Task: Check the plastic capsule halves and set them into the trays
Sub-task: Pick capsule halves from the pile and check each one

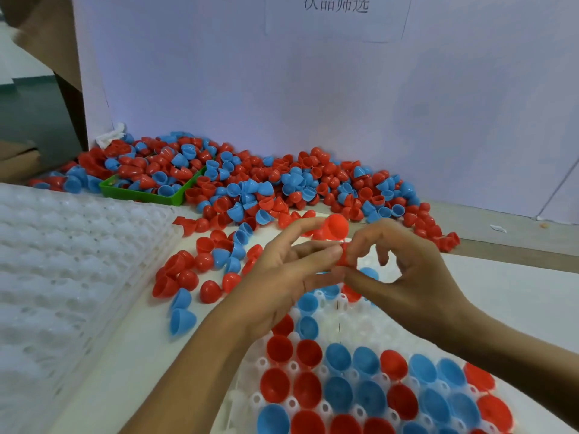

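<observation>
Above the near tray (341, 333), our two hands meet over its far end. Our left hand (282, 274) pinches a red capsule half (336, 227) between fingertips, the fingers fairly straight; our right hand (404, 270) curls its fingers round a second red half (346, 256), thumb and forefinger closed on it. We cannot tell whether the two halves touch. Below our wrists the white tray already holds rows of red and blue halves, open side up. To the left a stack of white trays (62, 277) lies along the table (517, 292). Loose halves (194, 270) lie scattered between the stack and our hands, and a big heap (282, 183) spreads against the white back board (313, 89), burying a green bin (141, 195).
</observation>
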